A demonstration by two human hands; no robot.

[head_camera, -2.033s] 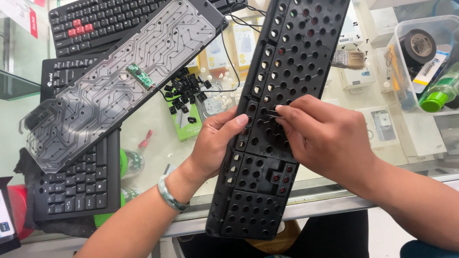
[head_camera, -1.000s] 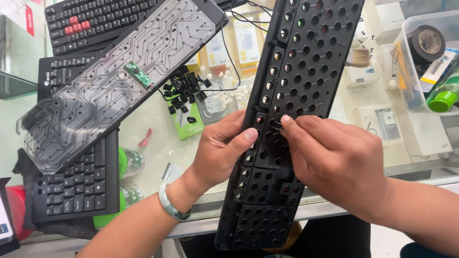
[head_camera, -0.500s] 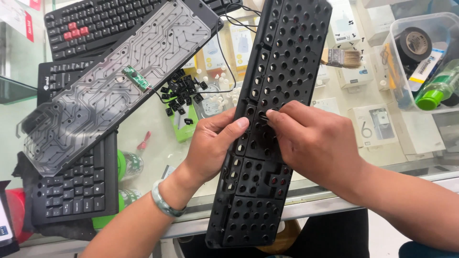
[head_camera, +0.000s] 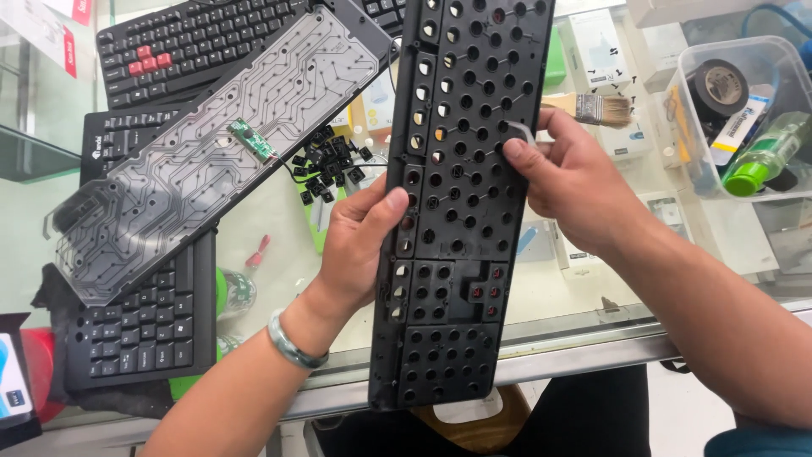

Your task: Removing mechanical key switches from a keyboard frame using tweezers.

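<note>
Both hands gripping keyboard frame, keycaps nr

We count two hands: left hand, right hand. One bare keyboard frame. One clear circuit sheet. Two whole keyboards: one with red keys, one plain black. One paintbrush. One clear tub, one tape roll, one green-capped bottle. One heap of loose keycaps, too many to count.
</note>
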